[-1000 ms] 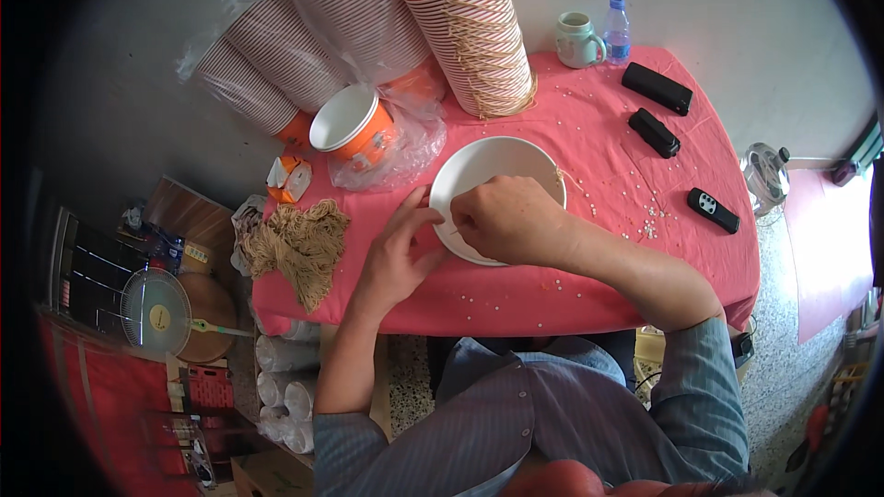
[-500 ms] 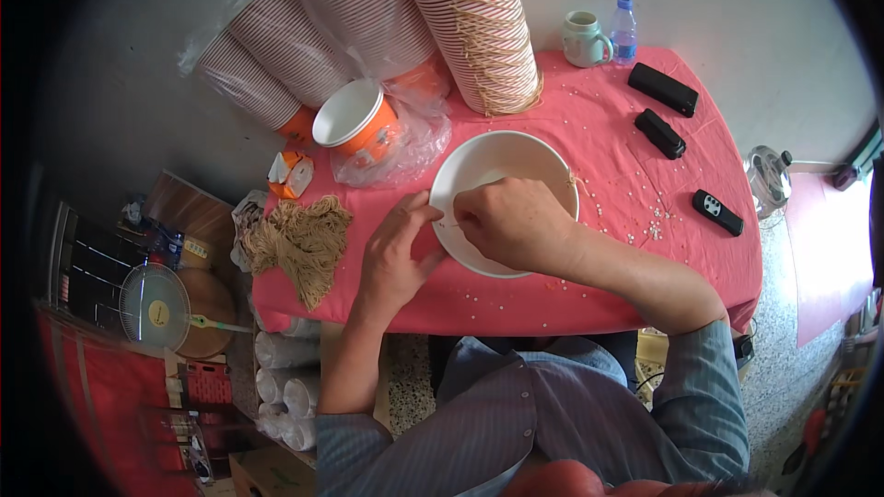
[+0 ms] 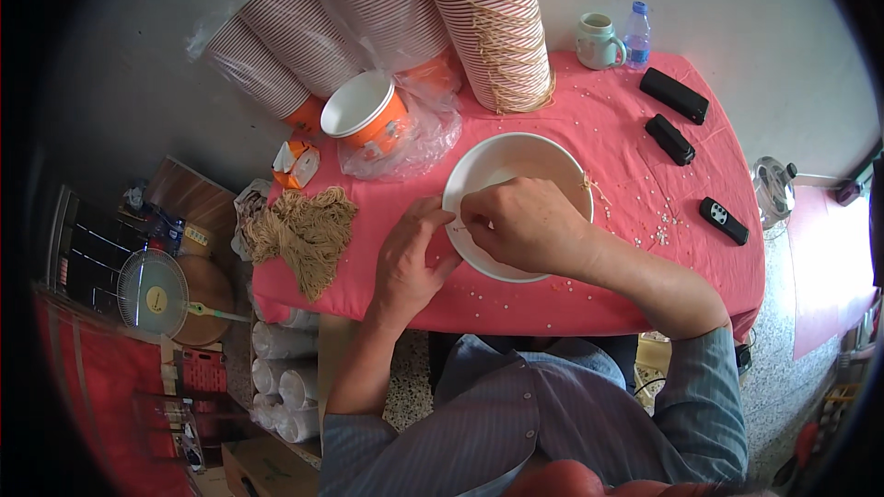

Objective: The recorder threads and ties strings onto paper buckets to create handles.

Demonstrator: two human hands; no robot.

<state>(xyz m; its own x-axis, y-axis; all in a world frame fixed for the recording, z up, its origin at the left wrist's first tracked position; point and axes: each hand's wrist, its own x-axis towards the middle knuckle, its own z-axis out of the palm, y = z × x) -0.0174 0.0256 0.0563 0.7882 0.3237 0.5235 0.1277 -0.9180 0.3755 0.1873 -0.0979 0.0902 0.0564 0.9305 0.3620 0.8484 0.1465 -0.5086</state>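
A large white paper tub (image 3: pixel 497 145) stands upright before me, its mouth facing up. My left hand (image 3: pixel 409 262) is at its left rim, fingertips against the wall and thumb lower down on the outside. Over the mouth, my right hand (image 3: pixel 529 225) is closed in a pinch beside the inner left wall. A small thin mark or strand shows on the wall between my hands; whatever the right fingers hold is hidden. Tan string (image 3: pixel 587 184) shows at the tub's right rim. A bundle of tan string (image 3: pixel 308 230) lies to the left.
Behind stands a tall stack of tubs (image 3: pixel 493 37) laced with string; bagged stacks (image 3: pixel 295 41) lean on the wall. Two nested orange tubs (image 3: pixel 382 124) rest on plastic. A mug (image 3: pixel 599 44), a bottle (image 3: pixel 637 37), black objects (image 3: pixel 674 95) and white bits (image 3: pixel 661 232) are to the right.
The whole view has shifted slightly, so things appear a little farther right. Both hands keep their places at the tub's left rim, with little visible change in the fingers.
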